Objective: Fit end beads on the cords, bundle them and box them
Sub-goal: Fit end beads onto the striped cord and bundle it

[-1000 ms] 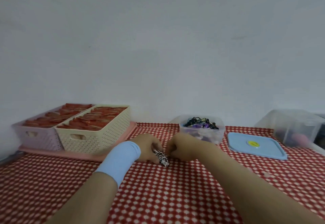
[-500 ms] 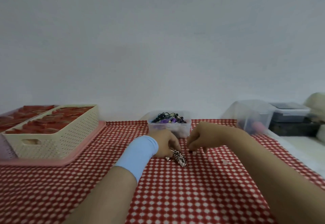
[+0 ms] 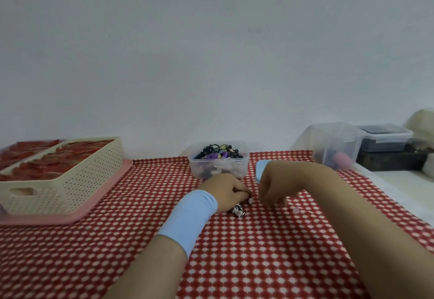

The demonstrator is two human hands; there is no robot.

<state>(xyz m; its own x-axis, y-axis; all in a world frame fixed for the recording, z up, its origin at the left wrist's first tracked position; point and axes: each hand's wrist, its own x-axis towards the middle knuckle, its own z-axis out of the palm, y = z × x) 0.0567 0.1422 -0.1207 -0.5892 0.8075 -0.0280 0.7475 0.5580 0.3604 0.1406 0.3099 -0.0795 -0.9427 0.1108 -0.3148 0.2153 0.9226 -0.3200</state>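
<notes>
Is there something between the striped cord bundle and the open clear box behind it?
Nothing visible does. The cord bundle, held by the left hand, lies just in front of the clear box, whose top is open.

Left hand point(image 3: 226, 189) is gripping a black-and-white striped cord point(image 3: 238, 211) on the red-checked bench point(image 3: 234, 251); right hand point(image 3: 273, 187) is hanging just beside it, fingers point(image 3: 267, 201) curled downward. A clear box point(image 3: 204, 169) of cords is standing behind them.
</notes>
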